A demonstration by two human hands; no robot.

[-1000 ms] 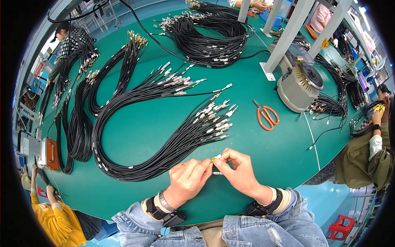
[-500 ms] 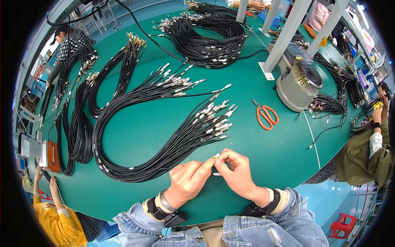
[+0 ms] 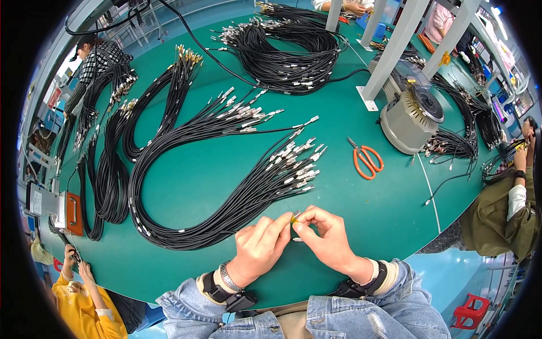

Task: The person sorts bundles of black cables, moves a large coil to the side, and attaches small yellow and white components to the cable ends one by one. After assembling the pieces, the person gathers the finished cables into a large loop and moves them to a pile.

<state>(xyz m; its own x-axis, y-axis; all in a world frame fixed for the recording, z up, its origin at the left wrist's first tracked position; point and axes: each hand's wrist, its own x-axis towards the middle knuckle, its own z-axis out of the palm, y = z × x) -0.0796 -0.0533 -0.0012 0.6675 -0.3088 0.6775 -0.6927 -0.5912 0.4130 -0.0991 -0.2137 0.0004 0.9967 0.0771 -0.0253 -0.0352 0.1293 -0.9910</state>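
In the head view, a small yellowish piece [image 3: 294, 216] is pinched by the fingertips of left hand [image 3: 259, 246] and right hand [image 3: 327, 239] over a green table [image 3: 355, 217]; from there, black cables [image 3: 183, 240] with unreadable white tags [image 3: 144, 230] are spread at ten o'clock, orange-handled scissors [image 3: 368, 162] at two, blue floor [image 3: 443, 282] at four.

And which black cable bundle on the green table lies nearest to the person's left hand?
The large U-shaped bundle opening to the right: its lower side runs close to the left hand, and no other comes so near.

There are two wearer's hands [image 3: 258, 248] [image 3: 328, 240] and, nearby, one orange-handled cutter [image 3: 367, 161].
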